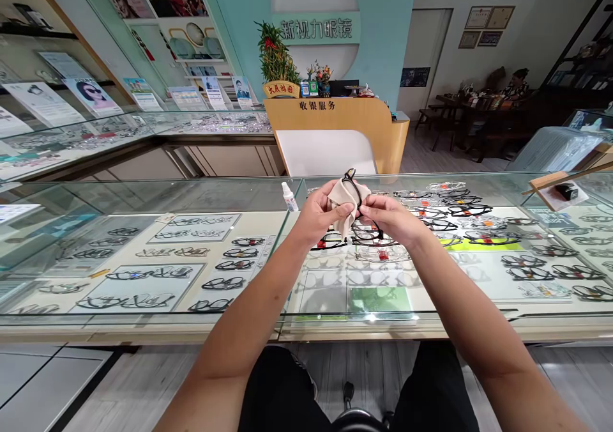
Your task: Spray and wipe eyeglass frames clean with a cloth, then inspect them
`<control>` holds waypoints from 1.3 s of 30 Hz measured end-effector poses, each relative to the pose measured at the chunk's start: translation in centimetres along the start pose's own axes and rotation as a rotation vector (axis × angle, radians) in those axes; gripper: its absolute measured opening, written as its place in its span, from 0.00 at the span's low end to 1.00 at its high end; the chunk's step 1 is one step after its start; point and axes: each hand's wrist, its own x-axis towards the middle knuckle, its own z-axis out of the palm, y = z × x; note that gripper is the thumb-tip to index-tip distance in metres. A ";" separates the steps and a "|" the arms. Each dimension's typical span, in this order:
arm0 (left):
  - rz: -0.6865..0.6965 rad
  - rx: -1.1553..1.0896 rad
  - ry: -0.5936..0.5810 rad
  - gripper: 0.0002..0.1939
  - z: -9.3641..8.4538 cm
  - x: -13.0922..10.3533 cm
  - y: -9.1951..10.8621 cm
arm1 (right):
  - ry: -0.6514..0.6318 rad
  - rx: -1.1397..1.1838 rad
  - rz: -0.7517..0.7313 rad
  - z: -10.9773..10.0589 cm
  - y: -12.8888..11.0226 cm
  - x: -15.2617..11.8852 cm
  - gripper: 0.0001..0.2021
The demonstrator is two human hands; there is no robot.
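My left hand (322, 209) is closed on a beige cleaning cloth (341, 193), the thumb pressing it against a pair of black-framed eyeglasses (353, 188). My right hand (389, 217) pinches the eyeglasses from the other side, its fingertips close to the cloth. The cloth is folded over part of the frame, so the covered lens is hidden. Both hands are above the glass display counter (330, 314). Beyond my left hand, a small white spray bottle (289, 198) stands upright on the glass.
Rows of eyeglasses (225, 283) lie inside the case on both sides. A wooden-framed stand (550, 180) is on the counter at right. Across the aisle stands a wooden cashier desk (330, 115) with a potted plant (275, 55). A person (517, 85) sits at the far right.
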 end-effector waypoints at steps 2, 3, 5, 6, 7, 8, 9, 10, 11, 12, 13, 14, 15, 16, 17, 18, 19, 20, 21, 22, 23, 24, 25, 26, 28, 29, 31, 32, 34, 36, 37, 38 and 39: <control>0.064 0.031 0.085 0.33 0.3 0.0 -0.3 | -0.006 -0.003 0.006 0.4 0.5 0.1 0.26; 0.098 0.042 0.126 0.31 0.4 0.0 -0.4 | -0.017 0.000 0.008 0.7 0.7 0.2 0.26; 0.146 0.048 0.185 0.31 0.6 0.0 -0.6 | -0.043 0.016 0.006 1.2 1.1 0.3 0.27; 0.157 0.040 0.201 0.31 0.6 0.1 -0.7 | -0.047 0.021 0.003 1.4 1.2 0.4 0.28; 0.158 0.026 0.210 0.32 0.6 0.2 -0.7 | -0.039 0.023 -0.002 1.5 1.2 0.4 0.28; 0.149 0.006 0.215 0.33 0.5 0.3 -0.7 | -0.023 0.022 -0.011 1.6 1.1 0.4 0.28; 0.135 -0.017 0.217 0.34 0.4 0.4 -0.7 | -0.004 0.022 -0.025 1.7 0.9 0.4 0.28; 0.121 -0.041 0.217 0.35 0.3 0.6 -0.7 | 0.013 0.028 -0.039 1.6 0.7 0.4 0.28; 0.108 -0.064 0.215 0.36 0.2 0.7 -0.7 | 0.032 0.043 -0.056 1.4 0.4 0.3 0.27; 0.100 -0.084 0.214 0.36 0.1 0.9 -0.7 | 0.054 0.067 -0.074 1.2 0.1 0.3 0.26; 0.096 -0.099 0.208 0.37 0.1 1.0 -0.7 | 0.082 0.100 -0.094 0.9 -0.3 0.2 0.25; 0.093 -0.109 0.198 0.37 0.1 1.1 -0.7 | 0.118 0.138 -0.114 0.6 -0.5 0.2 0.25; 0.089 -0.114 0.185 0.36 0.1 1.1 -0.7 | 0.162 0.176 -0.135 0.4 -0.7 0.2 0.25; 0.083 -0.115 0.170 0.36 0.2 1.2 -0.8 | 0.206 0.204 -0.153 0.1 -0.9 0.2 0.25; 0.075 -0.115 0.156 0.36 0.2 1.2 -0.9 | 0.245 0.219 -0.169 -0.1 -1.0 0.3 0.25; 0.064 -0.113 0.143 0.36 0.3 1.1 -1.0 | 0.275 0.223 -0.180 -0.3 -1.0 0.3 0.25; 0.050 -0.108 0.130 0.36 0.4 1.0 -1.1 | 0.299 0.219 -0.190 -0.4 -0.9 0.4 0.26; 0.031 -0.100 0.114 0.36 0.5 0.9 -1.1 | 0.317 0.209 -0.199 -0.4 -0.9 0.5 0.26; 0.011 -0.091 0.096 0.36 0.6 0.8 -1.2 | 0.331 0.196 -0.207 -0.5 -0.8 0.5 0.26; -0.009 -0.082 0.076 0.36 0.6 0.7 -1.2 | 0.342 0.182 -0.215 -0.5 -0.7 0.6 0.27; -0.027 -0.074 0.053 0.36 0.6 0.5 -1.1 | 0.348 0.170 -0.221 -0.5 -0.7 0.6 0.27; -0.040 -0.069 0.032 0.36 0.6 0.4 -1.1 | 0.350 0.161 -0.223 -0.6 -0.6 0.6 0.28; -0.049 -0.067 0.014 0.36 0.6 0.3 -1.0 | 0.345 0.155 -0.221 -0.6 -0.6 0.6 0.28; -0.053 -0.067 0.000 0.36 0.6 0.3 -0.9 | 0.337 0.154 -0.216 -0.6 -0.6 0.6 0.27; -0.052 -0.063 -0.014 0.36 0.5 0.2 -0.8 | 0.321 0.161 -0.210 -0.6 -0.7 0.5 0.26; -0.051 -0.056 -0.014 0.36 0.5 0.3 -0.7 | 0.318 0.162 -0.209 -0.6 -0.7 0.5 0.26; -0.050 -0.026 -0.003 0.36 0.3 0.4 -0.7 | 0.325 0.146 -0.215 -0.6 -0.9 0.4 0.26; -0.050 -0.006 0.002 0.37 0.2 0.4 -0.8 | 0.331 0.132 -0.223 -0.6 -0.9 0.3 0.26; -0.053 0.030 0.003 0.37 0.1 0.5 -1.0 | 0.335 0.102 -0.242 -0.5 -0.9 0.3 0.27; -0.063 0.053 -0.005 0.38 0.0 0.6 -1.3 | 0.317 0.069 -0.258 -0.5 -0.8 0.4 0.27; -0.067 0.060 -0.005 0.38 0.0 0.6 -1.4 | 0.303 0.050 -0.260 -0.4 -0.7 0.5 0.27; -0.067 0.064 -0.002 0.38 0.0 0.6 -1.6 | 0.288 0.031 -0.260 -0.4 -0.6 0.6 0.27; -0.064 0.066 0.003 0.37 0.1 0.6 -1.6 | 0.275 0.017 -0.258 -0.3 -0.4 0.7 0.26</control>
